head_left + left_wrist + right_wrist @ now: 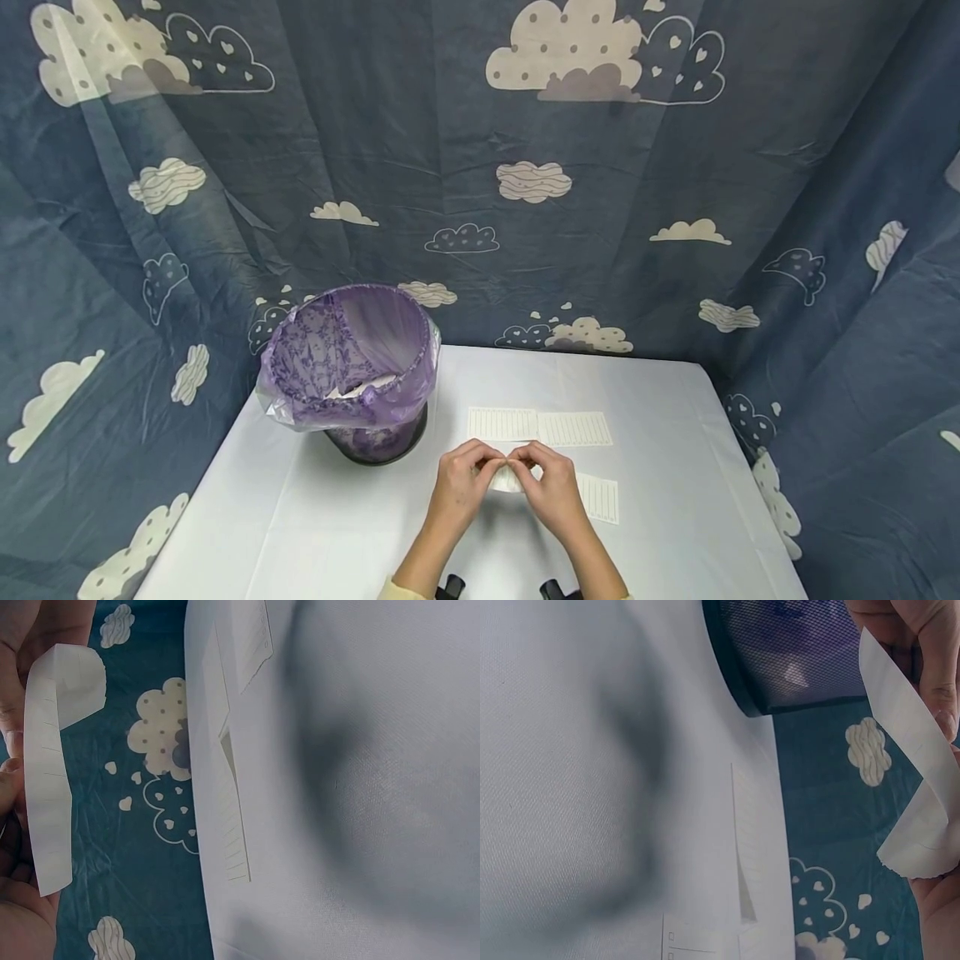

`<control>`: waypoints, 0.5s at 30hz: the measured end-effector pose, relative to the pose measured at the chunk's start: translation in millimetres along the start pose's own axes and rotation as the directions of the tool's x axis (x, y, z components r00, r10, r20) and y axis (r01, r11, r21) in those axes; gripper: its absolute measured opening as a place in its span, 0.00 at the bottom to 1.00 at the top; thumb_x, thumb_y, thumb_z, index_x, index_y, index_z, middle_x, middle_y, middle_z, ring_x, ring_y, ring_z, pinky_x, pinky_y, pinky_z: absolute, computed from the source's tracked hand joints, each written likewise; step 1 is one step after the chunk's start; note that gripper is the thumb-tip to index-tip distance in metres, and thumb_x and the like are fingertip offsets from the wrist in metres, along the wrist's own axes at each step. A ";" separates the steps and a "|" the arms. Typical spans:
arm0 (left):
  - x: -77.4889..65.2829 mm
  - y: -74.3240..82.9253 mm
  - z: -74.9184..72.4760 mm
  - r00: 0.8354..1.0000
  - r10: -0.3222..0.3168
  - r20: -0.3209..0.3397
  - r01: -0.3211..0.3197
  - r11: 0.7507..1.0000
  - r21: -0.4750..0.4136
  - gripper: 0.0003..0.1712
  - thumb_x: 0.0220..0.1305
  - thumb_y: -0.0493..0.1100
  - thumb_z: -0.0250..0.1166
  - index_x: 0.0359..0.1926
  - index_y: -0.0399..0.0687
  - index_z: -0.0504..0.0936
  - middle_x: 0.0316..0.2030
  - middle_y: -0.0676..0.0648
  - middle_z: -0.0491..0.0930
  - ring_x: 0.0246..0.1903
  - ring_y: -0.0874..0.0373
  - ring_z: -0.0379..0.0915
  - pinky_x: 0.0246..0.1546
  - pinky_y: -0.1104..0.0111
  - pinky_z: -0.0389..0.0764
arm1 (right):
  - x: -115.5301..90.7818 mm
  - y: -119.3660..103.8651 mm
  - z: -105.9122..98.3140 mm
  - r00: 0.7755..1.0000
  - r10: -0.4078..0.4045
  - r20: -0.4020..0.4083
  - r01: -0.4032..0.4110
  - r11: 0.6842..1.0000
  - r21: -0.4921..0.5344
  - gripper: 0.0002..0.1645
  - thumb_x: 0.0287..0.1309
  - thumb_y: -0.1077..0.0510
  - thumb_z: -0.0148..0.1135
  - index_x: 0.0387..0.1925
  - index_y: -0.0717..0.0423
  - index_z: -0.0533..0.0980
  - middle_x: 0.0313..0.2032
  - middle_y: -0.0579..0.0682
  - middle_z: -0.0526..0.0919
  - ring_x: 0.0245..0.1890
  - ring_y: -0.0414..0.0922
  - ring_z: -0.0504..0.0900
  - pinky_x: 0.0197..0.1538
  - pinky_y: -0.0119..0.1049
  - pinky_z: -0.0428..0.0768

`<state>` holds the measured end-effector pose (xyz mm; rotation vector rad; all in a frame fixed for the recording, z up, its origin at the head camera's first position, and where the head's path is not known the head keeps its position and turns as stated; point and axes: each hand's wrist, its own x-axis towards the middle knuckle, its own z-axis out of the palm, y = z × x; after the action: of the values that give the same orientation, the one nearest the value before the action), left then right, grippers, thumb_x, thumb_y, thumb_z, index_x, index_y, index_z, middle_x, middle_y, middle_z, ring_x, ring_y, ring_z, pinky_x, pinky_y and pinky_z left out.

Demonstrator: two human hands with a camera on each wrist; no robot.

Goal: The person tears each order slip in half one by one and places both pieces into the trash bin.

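My left hand (459, 485) and right hand (551, 492) meet over the middle of the table, fingertips almost together. Between thumbs and fingers both pinch the upper edge of a white lined paper sheet (507, 479), held above the tabletop. In the left wrist view the paper (46, 787) hangs as a strip with short printed lines, one end bent round. From the right wrist the same paper (904, 705) appears curled, its end edge slightly ragged. The fingers cover part of it.
Two lined paper sheets, a left one (501, 423) and a right one (574, 429), lie side by side beyond the hands. Another sheet (600, 500) lies beside the right hand. A mesh bin (378, 442) with a purple liner (405, 392) stands at left, paper inside.
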<state>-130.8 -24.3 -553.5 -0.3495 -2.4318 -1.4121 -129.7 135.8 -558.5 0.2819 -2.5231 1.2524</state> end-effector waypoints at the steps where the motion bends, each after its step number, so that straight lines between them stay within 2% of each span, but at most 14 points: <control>1: 0.4 0.3 -0.1 1.000 0.002 -0.002 -0.002 1.000 -0.003 0.03 0.62 0.40 0.77 0.31 0.50 0.91 0.30 0.54 0.89 0.30 0.69 0.79 0.33 0.75 0.83 | 0.1 0.7 0.0 1.000 -0.002 -0.002 0.002 1.000 0.005 0.07 0.58 0.63 0.77 0.31 0.49 0.86 0.30 0.40 0.89 0.31 0.30 0.81 0.40 0.30 0.86; 11: 3.0 0.2 0.4 1.000 0.018 -0.023 -0.019 0.999 -0.030 0.03 0.61 0.40 0.77 0.31 0.50 0.91 0.29 0.55 0.88 0.30 0.68 0.80 0.34 0.74 0.83 | 0.9 0.6 -2.1 0.999 0.034 0.008 -0.034 0.998 0.061 0.03 0.62 0.59 0.76 0.33 0.52 0.87 0.32 0.42 0.90 0.32 0.32 0.82 0.41 0.42 0.88; 15: 2.1 0.4 0.8 1.000 0.008 -0.021 -0.009 0.999 -0.032 0.03 0.62 0.40 0.77 0.31 0.50 0.91 0.29 0.56 0.88 0.29 0.68 0.79 0.33 0.74 0.82 | -0.2 -0.4 -2.0 0.998 0.056 0.008 -0.056 0.996 0.070 0.04 0.61 0.60 0.76 0.32 0.50 0.86 0.32 0.41 0.90 0.33 0.32 0.81 0.41 0.39 0.87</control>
<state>-132.7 -23.3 -552.7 -0.3508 -2.3909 -1.4455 -129.0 137.2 -557.0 0.2331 -2.5120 1.3656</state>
